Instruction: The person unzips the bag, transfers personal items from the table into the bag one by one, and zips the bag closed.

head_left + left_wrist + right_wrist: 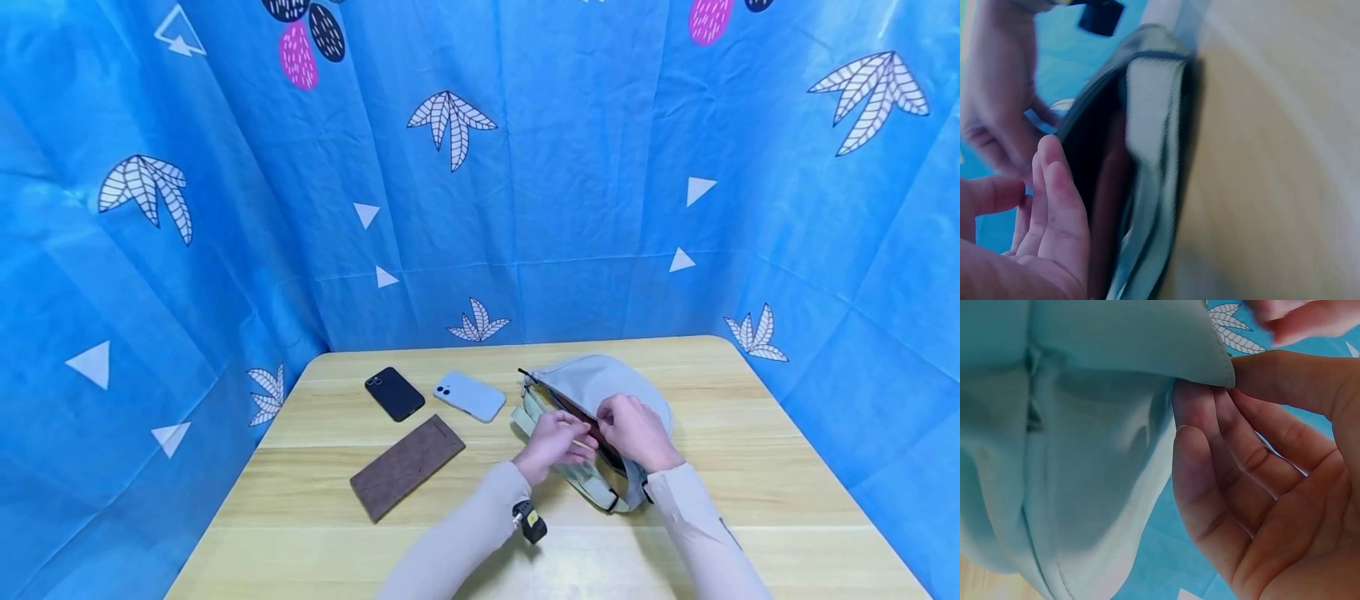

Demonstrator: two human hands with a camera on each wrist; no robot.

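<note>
Working close to the body, both hands are meeting at the open mouth of the pale green bag [600,392], which is lying on the tabletop [750,467] right of centre, its zip opening running diagonally from far-left to near-right. The left hand [553,442] is sitting at the near-left lip of that opening, fingers [1054,206] loosely straight beside the dark interior and holding nothing that shows. The right hand [636,432] is on the other side of the mouth, its fingertips [1200,419] tucked under the fabric edge with the thumb on top, pinching the flap up. So the opening lies directly between the two hands, long axis slanting away to the left, and neither is clearly nearer. A reddish-brown lining or item is showing inside; which, I cannot tell. Further left, a brown wallet [407,467] is lying flat, well apart from the bag. Beyond it, a black phone [394,393] and a light blue phone [470,395] are resting side by side, face down, before the blue patterned curtain [225,208].
</note>
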